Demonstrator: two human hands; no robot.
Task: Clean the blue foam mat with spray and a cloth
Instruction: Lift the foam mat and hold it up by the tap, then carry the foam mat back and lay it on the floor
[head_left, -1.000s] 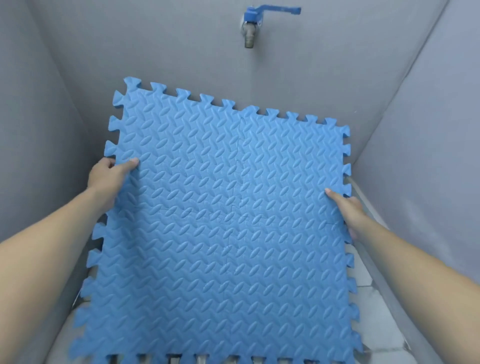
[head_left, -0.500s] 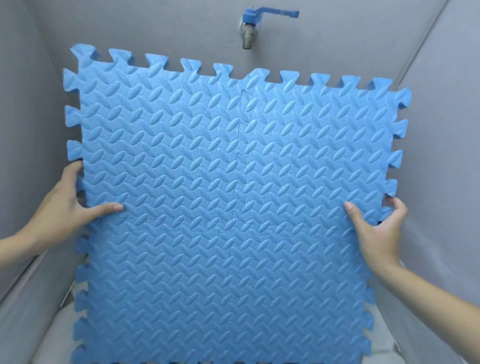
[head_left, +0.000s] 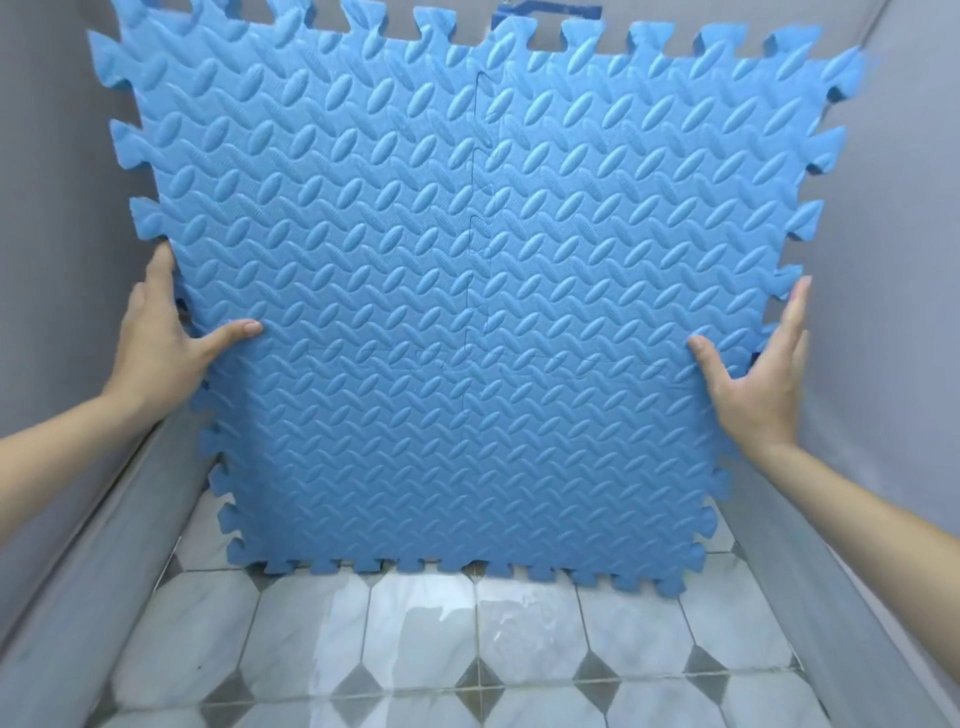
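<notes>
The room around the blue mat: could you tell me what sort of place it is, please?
Probably a small wash area or bathroom corner. The floor is wet marble-look tile, plain grey walls close in on three sides, and a blue tap just shows above the mat.

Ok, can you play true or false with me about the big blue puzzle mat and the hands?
1. The blue foam mat stands nearly upright. True.
2. Only one hand touches the mat. False: the left hand and the right hand each hold a side edge.
3. The floor tiles look wet. True.
4. A cloth lies on the tiles. False: no cloth shows.
5. The mat is one plain piece. False: seams show joined pieces.
</notes>
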